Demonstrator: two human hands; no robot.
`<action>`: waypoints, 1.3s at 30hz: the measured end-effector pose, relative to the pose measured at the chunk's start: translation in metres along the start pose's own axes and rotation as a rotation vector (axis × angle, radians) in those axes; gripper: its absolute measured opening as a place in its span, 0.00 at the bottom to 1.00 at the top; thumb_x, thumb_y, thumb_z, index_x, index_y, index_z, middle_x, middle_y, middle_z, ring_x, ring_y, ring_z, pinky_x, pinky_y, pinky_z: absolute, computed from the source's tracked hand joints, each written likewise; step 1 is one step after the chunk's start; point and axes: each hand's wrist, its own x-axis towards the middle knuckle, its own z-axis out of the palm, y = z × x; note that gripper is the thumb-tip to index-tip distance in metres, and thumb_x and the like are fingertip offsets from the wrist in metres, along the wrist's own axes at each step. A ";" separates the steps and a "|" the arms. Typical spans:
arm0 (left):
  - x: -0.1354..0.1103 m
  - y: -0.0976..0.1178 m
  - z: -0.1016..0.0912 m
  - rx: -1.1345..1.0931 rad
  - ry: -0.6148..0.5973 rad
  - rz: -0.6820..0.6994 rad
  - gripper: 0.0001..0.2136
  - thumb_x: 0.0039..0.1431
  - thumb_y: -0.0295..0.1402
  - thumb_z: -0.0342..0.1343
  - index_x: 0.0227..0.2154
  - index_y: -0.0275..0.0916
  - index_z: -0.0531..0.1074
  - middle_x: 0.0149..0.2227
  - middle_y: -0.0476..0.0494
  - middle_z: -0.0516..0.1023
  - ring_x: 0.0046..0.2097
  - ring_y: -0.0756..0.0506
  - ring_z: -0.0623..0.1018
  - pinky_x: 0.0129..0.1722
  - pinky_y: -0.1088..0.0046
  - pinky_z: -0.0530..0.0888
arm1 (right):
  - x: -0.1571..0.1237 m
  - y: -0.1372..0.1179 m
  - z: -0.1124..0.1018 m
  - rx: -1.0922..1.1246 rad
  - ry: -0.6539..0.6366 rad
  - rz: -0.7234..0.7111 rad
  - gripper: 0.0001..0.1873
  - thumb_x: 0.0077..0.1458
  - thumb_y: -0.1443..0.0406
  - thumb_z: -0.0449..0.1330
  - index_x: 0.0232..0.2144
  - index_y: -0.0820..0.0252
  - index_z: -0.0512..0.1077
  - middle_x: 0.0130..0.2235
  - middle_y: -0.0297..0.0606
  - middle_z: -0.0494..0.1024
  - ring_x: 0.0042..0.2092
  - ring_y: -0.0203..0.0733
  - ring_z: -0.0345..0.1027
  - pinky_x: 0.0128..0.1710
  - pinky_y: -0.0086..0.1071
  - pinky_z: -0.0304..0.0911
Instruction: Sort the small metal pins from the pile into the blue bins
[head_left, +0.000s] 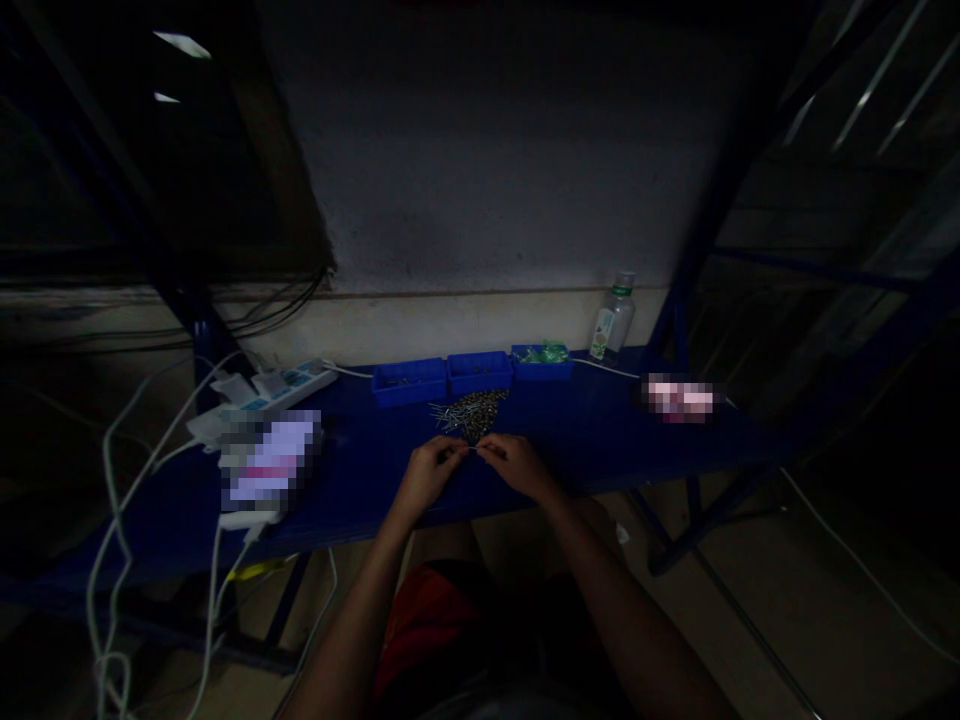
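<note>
My left hand [431, 467] and my right hand [512, 462] meet over the blue table [600, 440], fingers pinched together on a thin metal pin [472, 450] stretched between them. Just beyond the fingertips lies a heap of small metal pins [472, 408]. Both hands are closed in a pinch. The light is dim and the pin is barely visible.
Three blue bins [409, 382] [480, 372] [541, 362] stand in a row at the back, the right one holding green parts. A plastic bottle [613, 318] stands at the back right. A white power strip [289, 385] with cables lies at left, beside blurred patches.
</note>
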 end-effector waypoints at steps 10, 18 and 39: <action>-0.002 0.010 -0.002 -0.095 -0.097 0.059 0.12 0.55 0.39 0.52 0.33 0.38 0.75 0.34 0.43 0.76 0.36 0.47 0.74 0.38 0.72 0.69 | 0.000 -0.001 0.000 -0.198 -0.105 -0.077 0.07 0.54 0.66 0.55 0.26 0.59 0.70 0.27 0.33 0.70 0.30 0.33 0.62 0.30 0.25 0.53; -0.002 0.003 0.000 -0.052 0.026 0.009 0.13 0.54 0.39 0.51 0.35 0.37 0.74 0.34 0.44 0.76 0.34 0.47 0.74 0.35 0.73 0.69 | 0.000 -0.001 0.001 -0.068 -0.028 -0.030 0.07 0.56 0.64 0.52 0.33 0.58 0.71 0.32 0.34 0.74 0.34 0.35 0.67 0.35 0.26 0.57; 0.001 0.001 0.001 -0.020 0.012 -0.025 0.12 0.53 0.39 0.52 0.31 0.36 0.74 0.31 0.45 0.76 0.32 0.48 0.74 0.33 0.75 0.68 | 0.000 0.003 0.001 -0.006 0.015 0.016 0.06 0.54 0.65 0.53 0.31 0.59 0.70 0.28 0.33 0.74 0.30 0.34 0.68 0.30 0.25 0.58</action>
